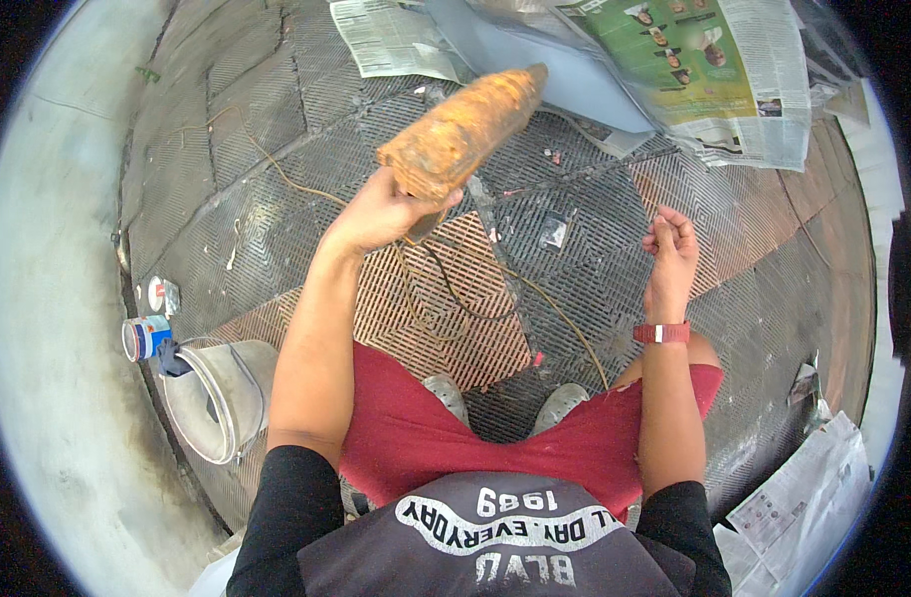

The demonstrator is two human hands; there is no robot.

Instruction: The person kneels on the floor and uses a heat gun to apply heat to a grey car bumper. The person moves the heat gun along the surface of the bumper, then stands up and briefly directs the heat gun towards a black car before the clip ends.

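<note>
My left hand (376, 211) is closed round the lower end of a long, worn orange-brown tool (465, 127). The tool slants up and to the right, and its surface looks rusty or coated; its exact kind is unclear. Just below the grip a dark cord (454, 289) hangs down and loops over the floor mats. Over to the right, my right hand (671, 244) is raised above the floor, fingers curled in toward the thumb. Nothing shows in that hand. Ahead of both hands lies a smooth grey-blue panel (535, 60), partly covered by newspaper (764, 90).
A whitish bucket (202, 408) with a dark cloth on its rim stands at left, beside a blue can (145, 338). A yellowish cord (276, 169) crosses the ribbed mats (306, 229). Small scraps lie about. More newspaper (804, 497) is at lower right.
</note>
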